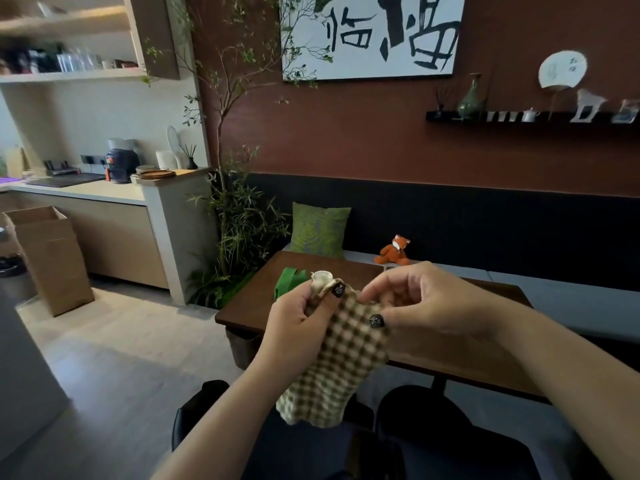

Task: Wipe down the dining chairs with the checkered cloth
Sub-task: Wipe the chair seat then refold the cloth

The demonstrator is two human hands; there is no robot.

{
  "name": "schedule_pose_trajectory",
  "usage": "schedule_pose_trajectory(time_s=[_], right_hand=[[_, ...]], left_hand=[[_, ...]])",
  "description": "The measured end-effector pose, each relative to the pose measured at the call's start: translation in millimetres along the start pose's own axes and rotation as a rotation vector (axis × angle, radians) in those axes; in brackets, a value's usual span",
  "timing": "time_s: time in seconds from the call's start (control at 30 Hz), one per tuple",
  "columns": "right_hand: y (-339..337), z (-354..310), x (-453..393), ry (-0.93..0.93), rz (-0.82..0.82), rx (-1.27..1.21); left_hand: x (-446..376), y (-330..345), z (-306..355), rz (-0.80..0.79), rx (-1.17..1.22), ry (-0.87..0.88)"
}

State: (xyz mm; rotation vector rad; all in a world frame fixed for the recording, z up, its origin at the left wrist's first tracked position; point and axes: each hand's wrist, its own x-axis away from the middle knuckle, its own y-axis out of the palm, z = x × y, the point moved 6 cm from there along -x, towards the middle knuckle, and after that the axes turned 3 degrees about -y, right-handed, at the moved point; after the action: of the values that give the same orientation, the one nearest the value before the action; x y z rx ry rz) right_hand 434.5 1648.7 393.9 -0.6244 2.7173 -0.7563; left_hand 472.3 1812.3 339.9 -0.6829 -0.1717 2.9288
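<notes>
Brown-and-cream checked fabric, the one checkered cloth [337, 362] in view, hangs in mid-air between two bare hands, above the near edge of a dark brown wooden dining table [249, 306]. The left hand [298, 320] is curled closed around the cloth's bunched upper corner, thumb pressed on the weave, with a small cream tuft of fabric poking out above the fingers. The right hand [420, 299] pinches the top edge just beside it, thumb and forefinger closed on the cloth while the other fingers stay loosely bent. Both thumbs carry dark polished nails. Below the hands stand two black rounded dining chair backs [420, 415], one under each forearm, with the cloth's loose lower end dangling between them and touching neither as far as can be told. One green folded item [289, 280] lies on the table behind the left hand. On the grey bench beyond sit one green leaf-patterned cushion [320, 228] and one orange fox plush toy [396, 251], well apart. One brown paper bag [52, 258] stands on the floor at left.
</notes>
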Motion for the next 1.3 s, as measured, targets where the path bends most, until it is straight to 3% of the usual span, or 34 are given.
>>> schedule_pose_trajectory(time_s=[0.27,0.4,0.47,0.57,0.6,0.87,0.97,1.07,1.3], right_hand=[[-14.7,7.8,-8.6,0.019,0.1,0.197],[-31.4,16.2,-10.9,-0.007,0.418,0.28],[-27.5,27.5,-9.8,0.02,0.555,0.087],[5.8,50.5,-14.5,0.1,0.494,-0.484],[14.4,54.5,-14.7,0.111,0.472,-0.572],[-2.8,54.5,-8.8,-0.003,0.668,-0.573],[16.3,64.6,-11.6,0.084,0.591,-0.755],[40.9,73.9,-12.2,0.159,0.489,-0.698],[17.2,77.9,-4.7,0.172,0.483,-0.582]], left_hand=[[-3.9,-2.5,-3.6,0.07,-0.068,0.096],[-6.2,-3.4,-1.5,0.098,-0.07,0.086],[-6.9,-1.8,0.2,0.112,-0.045,0.067],[-7.6,1.5,1.9,0.126,-0.009,0.052],[-7.2,2.3,2.1,0.125,0.004,0.048],[-7.2,-0.2,-4.2,0.123,-0.033,0.029],[-9.7,-0.2,-6.8,0.177,0.042,-0.063],[-11.5,-3.0,-14.3,0.211,0.125,-0.204],[-9.2,-12.1,-20.4,0.153,0.266,-0.365]])
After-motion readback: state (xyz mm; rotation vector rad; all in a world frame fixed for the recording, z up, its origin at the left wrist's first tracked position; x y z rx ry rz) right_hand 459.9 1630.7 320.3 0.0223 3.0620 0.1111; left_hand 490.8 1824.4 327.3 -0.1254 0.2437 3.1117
